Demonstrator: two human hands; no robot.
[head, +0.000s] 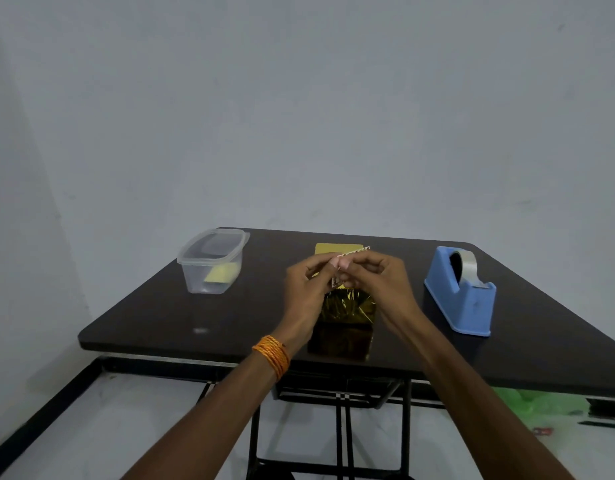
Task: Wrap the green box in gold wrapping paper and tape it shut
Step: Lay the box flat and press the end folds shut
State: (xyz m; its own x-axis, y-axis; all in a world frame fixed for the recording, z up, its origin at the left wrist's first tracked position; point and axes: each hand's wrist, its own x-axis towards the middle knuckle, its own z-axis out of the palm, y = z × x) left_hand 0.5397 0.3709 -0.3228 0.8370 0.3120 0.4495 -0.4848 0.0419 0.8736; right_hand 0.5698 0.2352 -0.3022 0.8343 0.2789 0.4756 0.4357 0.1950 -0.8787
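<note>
Green box (342, 341), hidden under gold wrapping paper (351, 306), sitting at tabletop (160, 313) centre, directly below both hands. Left hand (306, 282) and right hand (378, 275) pinching tape strip (354, 252) ends, holding it taut, likely for sealing top fold. Tape dispenser (462, 296) standing right, within reach.
</note>
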